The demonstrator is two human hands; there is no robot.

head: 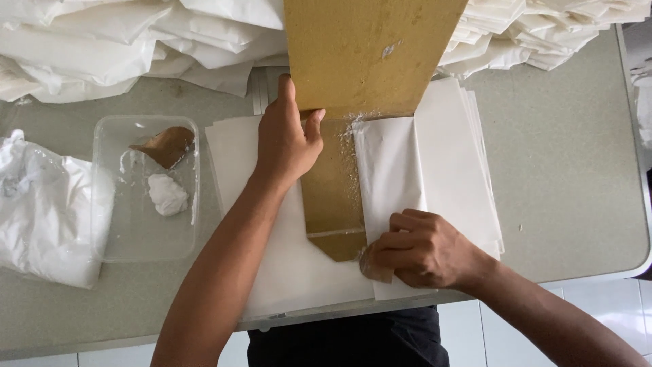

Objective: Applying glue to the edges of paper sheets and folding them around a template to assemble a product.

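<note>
Both arms are bare from the hands up to the frame's lower edge, with no sleeves showing on either. The left hand (pixel 285 139) carries no ring, watch or glove, and its nails are short and plain. The right hand (pixel 421 248) is just as bare, with no band at the wrist. Below, between the arms, shows a dark, near-black garment (pixel 346 336) across the body, plain, with no print or buttons that I can see.

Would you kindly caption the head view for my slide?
Left hand presses a brown board onto white paper; right hand holds a small brown tool at the fold.
</note>
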